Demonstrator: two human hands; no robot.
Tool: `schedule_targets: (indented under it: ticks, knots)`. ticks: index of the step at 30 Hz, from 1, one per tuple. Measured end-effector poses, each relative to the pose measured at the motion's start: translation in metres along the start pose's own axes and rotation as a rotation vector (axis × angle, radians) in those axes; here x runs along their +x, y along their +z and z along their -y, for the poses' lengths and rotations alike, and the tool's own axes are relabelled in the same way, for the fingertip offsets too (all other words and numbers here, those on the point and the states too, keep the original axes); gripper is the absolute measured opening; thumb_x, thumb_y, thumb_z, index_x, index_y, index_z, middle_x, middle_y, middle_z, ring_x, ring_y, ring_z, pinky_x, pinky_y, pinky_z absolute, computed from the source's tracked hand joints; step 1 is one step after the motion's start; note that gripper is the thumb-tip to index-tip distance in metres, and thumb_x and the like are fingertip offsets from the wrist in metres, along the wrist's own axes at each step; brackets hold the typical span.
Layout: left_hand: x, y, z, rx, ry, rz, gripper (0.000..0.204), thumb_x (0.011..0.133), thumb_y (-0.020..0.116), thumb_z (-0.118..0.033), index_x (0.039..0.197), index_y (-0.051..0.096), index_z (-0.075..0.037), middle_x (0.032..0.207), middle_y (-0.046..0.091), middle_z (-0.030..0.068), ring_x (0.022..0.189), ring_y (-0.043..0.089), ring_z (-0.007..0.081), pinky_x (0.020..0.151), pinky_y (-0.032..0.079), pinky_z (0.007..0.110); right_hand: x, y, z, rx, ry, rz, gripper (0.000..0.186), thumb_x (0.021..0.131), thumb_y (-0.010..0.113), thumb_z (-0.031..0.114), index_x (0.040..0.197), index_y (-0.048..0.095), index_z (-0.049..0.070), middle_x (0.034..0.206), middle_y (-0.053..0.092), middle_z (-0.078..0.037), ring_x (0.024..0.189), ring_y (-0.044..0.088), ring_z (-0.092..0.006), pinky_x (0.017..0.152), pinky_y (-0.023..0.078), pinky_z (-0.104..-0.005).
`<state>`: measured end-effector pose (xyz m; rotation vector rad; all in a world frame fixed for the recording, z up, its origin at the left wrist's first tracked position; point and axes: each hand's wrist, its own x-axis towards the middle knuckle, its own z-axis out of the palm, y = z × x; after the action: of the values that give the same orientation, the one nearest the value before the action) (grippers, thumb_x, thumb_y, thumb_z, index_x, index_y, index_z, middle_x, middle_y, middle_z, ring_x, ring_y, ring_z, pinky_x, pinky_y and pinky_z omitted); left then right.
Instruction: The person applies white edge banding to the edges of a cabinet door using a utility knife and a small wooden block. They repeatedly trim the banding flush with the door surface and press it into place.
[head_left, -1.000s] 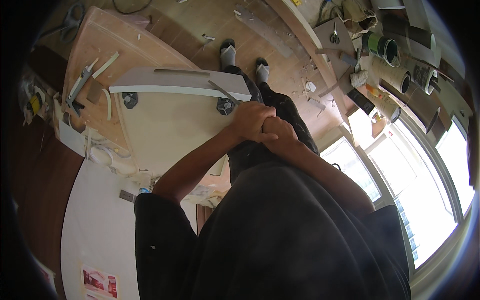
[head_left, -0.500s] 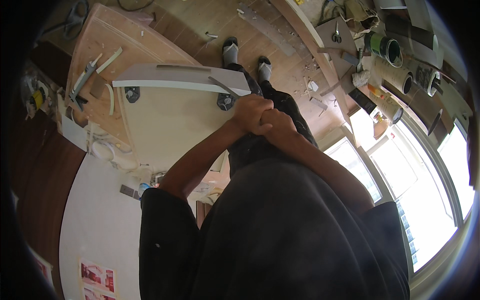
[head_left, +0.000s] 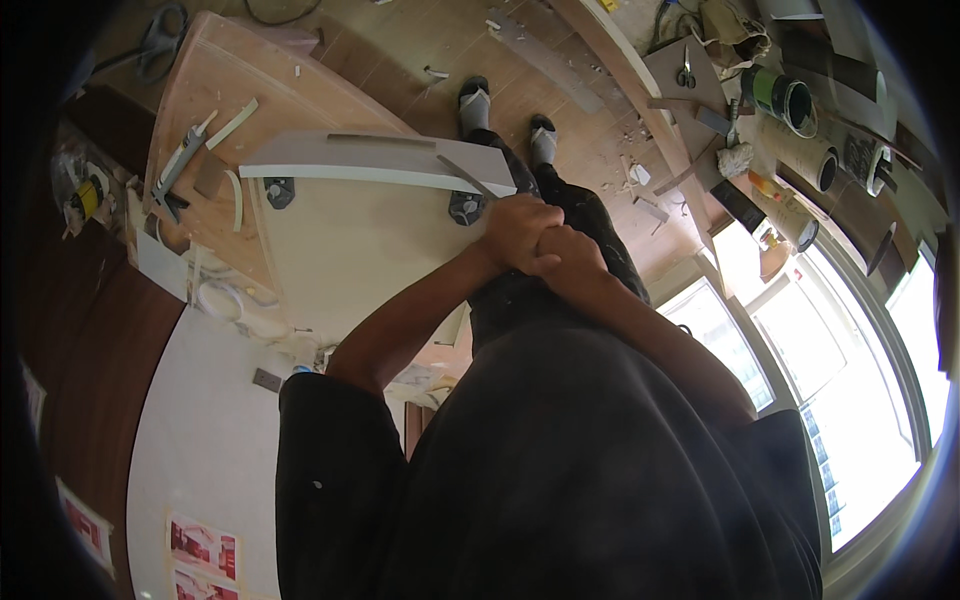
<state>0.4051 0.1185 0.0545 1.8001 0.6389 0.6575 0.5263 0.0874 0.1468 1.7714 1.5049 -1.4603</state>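
Observation:
My left hand (head_left: pixel 522 232) is closed around the near end of a narrow, flat, dark bar (head_left: pixel 464 174), file-like in shape. The bar points up and left across the right end of a pale panel's white curved edge (head_left: pixel 370 176). Pressed against the left, my right hand (head_left: pixel 574 256) is also closed; its fingers are curled and what they grip is hidden. Two dark round-centred fittings, one on the left (head_left: pixel 279 192) and one near my left hand (head_left: pixel 467 208), sit under that edge on a cream board (head_left: pixel 365 250).
A caulking gun (head_left: pixel 183 170) and pale strips (head_left: pixel 232 124) lie on a wooden board (head_left: pixel 300 95) at left. Scissors (head_left: pixel 685 72), tins (head_left: pixel 778 98) and offcuts crowd the right. My feet (head_left: pixel 475 105) stand on the littered floor; windows (head_left: pixel 860 420) are at lower right.
The whole view has shifted slightly, so the scene sits a little farther right and lower. My hands and the bar stay at the panel's right end, with little visible change in grip.

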Motion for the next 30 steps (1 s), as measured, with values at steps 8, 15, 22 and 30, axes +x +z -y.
schedule_targets:
  ticks: [8,15,22,30]
  knots:
    - [-0.004,0.008,0.019,0.050,0.022,-0.002,0.058,0.072,0.059,-0.067,0.076,0.057,-0.009,0.065,0.056,0.0107,0.061,0.058,0.0320,0.058,0.046,0.042,0.012,-0.002,-0.002,-0.088,0.004,0.037,0.015,0.085,0.062,0.014,0.091,0.067,0.001,0.097,0.070,-0.016,0.090,0.071,-0.0278,0.075,0.059,-0.0361]
    - [-0.001,0.017,-0.002,0.016,0.032,0.025,0.067,0.076,0.048,-0.074,0.075,0.058,-0.007,0.068,0.060,0.0127,0.062,0.060,0.0336,0.059,0.046,0.043,-0.009,0.007,-0.015,-0.006,-0.008,-0.019,0.013,0.082,0.060,0.012,0.081,0.067,0.001,0.086,0.070,-0.019,0.083,0.071,-0.0328,0.072,0.058,-0.0407]
    - [-0.002,0.025,0.014,0.032,0.037,-0.006,0.059,0.070,0.060,-0.068,0.074,0.056,-0.009,0.063,0.055,0.0108,0.061,0.058,0.0319,0.058,0.046,0.043,0.004,0.006,-0.019,-0.117,-0.003,0.030,0.015,0.086,0.061,0.015,0.091,0.067,0.002,0.095,0.071,-0.014,0.089,0.072,-0.0275,0.074,0.059,-0.0356]
    - [0.000,0.027,-0.004,0.010,0.023,0.048,0.071,0.080,0.042,-0.076,0.075,0.060,-0.008,0.067,0.060,0.0128,0.063,0.061,0.0340,0.060,0.047,0.043,-0.010,0.011,-0.022,-0.017,0.098,0.018,0.015,0.085,0.059,0.014,0.087,0.067,0.001,0.090,0.071,-0.017,0.084,0.072,-0.0306,0.072,0.059,-0.0378]
